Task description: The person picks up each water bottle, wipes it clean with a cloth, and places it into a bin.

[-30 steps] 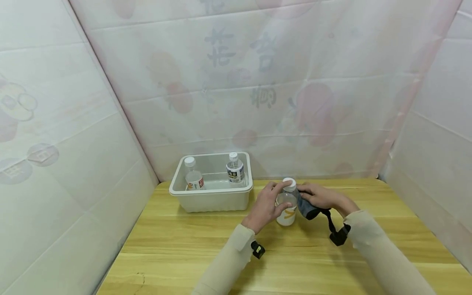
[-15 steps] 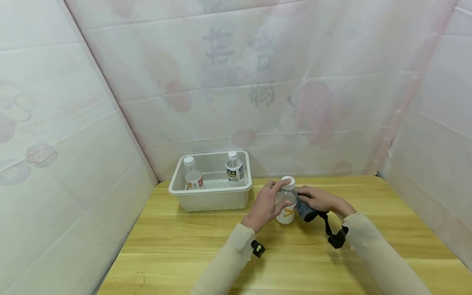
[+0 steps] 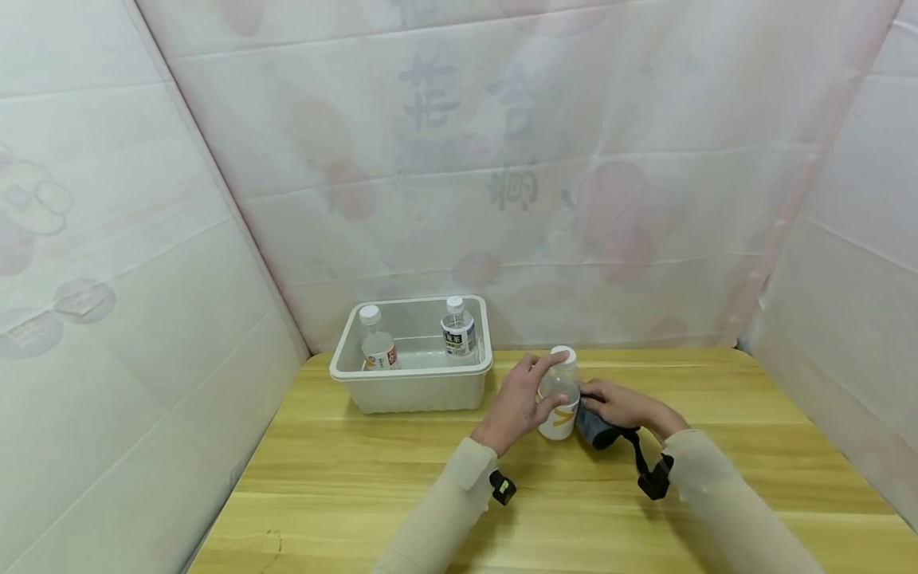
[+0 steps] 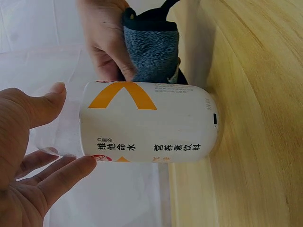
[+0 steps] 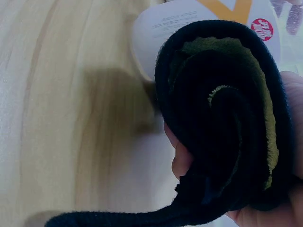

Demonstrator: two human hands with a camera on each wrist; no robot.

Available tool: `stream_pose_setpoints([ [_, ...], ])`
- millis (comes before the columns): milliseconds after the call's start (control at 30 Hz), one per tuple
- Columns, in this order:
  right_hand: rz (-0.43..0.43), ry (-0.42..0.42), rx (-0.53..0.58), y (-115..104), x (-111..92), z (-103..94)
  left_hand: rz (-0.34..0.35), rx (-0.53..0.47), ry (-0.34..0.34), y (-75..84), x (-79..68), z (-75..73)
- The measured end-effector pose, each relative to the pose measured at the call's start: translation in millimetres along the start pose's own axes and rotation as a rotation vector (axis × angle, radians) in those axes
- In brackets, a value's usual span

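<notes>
A clear plastic bottle (image 3: 558,422) with a white cap and a white label bearing an orange chevron stands upright on the table. My left hand (image 3: 512,405) grips it by its clear upper part, one finger reaching up to the cap, as the left wrist view of the bottle (image 4: 151,123) also shows. Against the right side of the bottle, my right hand (image 3: 625,405) holds a folded grey-blue cloth (image 3: 594,424) with black edging. In the right wrist view the cloth (image 5: 165,61) is curled into a roll, and a black strip trails from it.
To the left stands a pale plastic bin (image 3: 412,392) near the back of the wooden table (image 3: 344,486). Inside are two capped bottles, one with a red-and-white label (image 3: 378,359) and one with a dark label (image 3: 457,335). Fabric walls (image 3: 502,239) enclose the table.
My right hand and the cloth have slid a little lower along the bottle's side, closer to the table. The left hand keeps its grip and the bottle stays in place.
</notes>
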State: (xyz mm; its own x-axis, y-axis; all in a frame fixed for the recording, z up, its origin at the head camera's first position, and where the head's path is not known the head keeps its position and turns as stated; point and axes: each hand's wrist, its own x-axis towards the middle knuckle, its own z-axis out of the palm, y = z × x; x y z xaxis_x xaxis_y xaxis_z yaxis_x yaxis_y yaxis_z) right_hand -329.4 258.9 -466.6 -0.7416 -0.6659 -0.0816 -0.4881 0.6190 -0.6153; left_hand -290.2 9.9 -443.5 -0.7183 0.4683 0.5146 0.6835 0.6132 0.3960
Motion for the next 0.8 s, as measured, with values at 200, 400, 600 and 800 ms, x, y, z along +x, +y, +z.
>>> stream_pose_setpoints([
  [200, 0.034, 0.000, -0.003, 2, 0, 4.0, -0.009, -0.004, 0.005, 0.8, -0.5, 0.0],
  [400, 0.064, -0.011, 0.003, 0, -2, 8.0, -0.002, -0.012, 0.001, 1.4, -2.1, 1.0],
  [600, 0.075, -0.011, -0.019, -3, -2, 11.1, -0.011, -0.022, 0.000, 1.5, -2.4, 0.5],
  [800, 0.103, -0.005, -0.055, -2, -1, 15.4, -0.016, -0.024, -0.008, 0.6, -1.6, 0.9],
])
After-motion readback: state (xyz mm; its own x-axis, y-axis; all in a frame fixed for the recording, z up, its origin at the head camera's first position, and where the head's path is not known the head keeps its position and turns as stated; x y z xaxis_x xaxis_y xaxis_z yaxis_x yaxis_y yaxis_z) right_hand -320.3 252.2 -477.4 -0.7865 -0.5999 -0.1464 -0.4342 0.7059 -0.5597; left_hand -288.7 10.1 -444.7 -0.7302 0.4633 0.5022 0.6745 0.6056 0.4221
